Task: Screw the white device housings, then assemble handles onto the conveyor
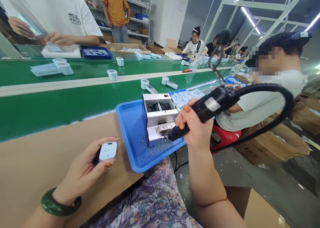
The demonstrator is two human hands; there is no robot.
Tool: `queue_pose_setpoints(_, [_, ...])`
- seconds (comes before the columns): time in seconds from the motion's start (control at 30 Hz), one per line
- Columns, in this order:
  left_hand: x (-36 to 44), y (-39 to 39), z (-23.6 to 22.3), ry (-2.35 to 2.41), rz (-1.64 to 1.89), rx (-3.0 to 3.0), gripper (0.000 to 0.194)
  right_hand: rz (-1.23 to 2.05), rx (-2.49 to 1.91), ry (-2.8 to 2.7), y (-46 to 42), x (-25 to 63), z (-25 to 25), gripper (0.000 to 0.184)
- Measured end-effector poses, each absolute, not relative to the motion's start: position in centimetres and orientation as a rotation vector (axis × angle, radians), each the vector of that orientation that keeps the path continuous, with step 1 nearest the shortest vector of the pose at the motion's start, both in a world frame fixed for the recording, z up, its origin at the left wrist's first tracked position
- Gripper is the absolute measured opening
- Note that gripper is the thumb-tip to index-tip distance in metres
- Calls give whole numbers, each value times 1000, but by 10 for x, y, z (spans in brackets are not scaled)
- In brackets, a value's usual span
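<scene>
Screws point(155, 148) beside white screw feeder point(158, 116) on blue tray point(126, 121), near right hand point(197, 125)

Factory assembly line — green conveyor belt point(62, 111), seated workers point(260, 95), electric screwdriver point(200, 113), cardboard cartons point(272, 144)

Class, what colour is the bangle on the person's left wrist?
The bangle is mottled deep green; head view.

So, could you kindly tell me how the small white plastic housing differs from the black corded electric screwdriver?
The white housing is short and boxy, the black screwdriver long and slim, trailing a cord. The left hand grips the housing, the right hand the screwdriver. Both are hand-held.
</scene>
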State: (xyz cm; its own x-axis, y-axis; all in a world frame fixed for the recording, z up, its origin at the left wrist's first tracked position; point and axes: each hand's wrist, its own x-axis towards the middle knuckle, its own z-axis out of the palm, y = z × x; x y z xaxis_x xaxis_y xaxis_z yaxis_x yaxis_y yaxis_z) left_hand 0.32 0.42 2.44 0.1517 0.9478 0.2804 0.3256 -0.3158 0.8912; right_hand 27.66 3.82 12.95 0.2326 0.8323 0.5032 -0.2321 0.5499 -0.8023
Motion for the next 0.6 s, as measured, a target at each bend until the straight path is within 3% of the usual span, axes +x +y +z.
queue_pose_setpoints(0.37, [8,12,30,1008,1075,2123,43,1190,-389,-1028,21,216,172,31])
queue_pose_setpoints(0.6, [8,10,26,921,1107,2154,45,1206,-391,-1126,22,196,172,34])
